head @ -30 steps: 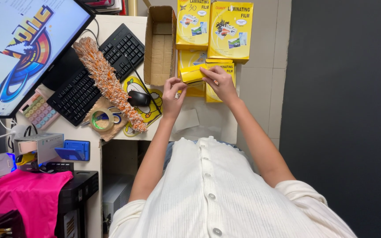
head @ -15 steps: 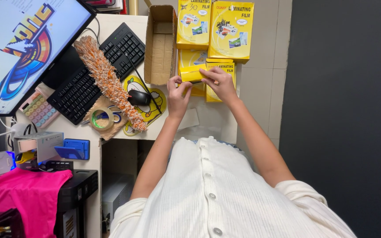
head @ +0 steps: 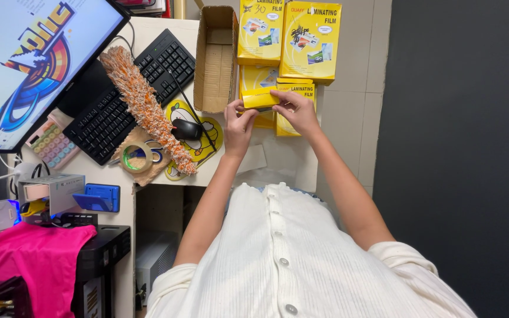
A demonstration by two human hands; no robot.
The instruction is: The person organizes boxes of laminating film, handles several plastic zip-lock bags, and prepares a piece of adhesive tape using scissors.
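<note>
Both the left hand and the right hand are pinching a small yellow box above the desk, each grip clenching only an end, so it is risking slipping onto the yellow packs beneath.

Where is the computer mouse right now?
Head view, left of centre: the black mouse sits on the yellow cartoon mouse pad, between the orange duster and the left hand.

monitor: cut off by the top and left edges
small yellow box: ends covered by fingers
lower yellow boxes: partly hidden behind the right hand
pink cloth: ran off the bottom edge
</note>
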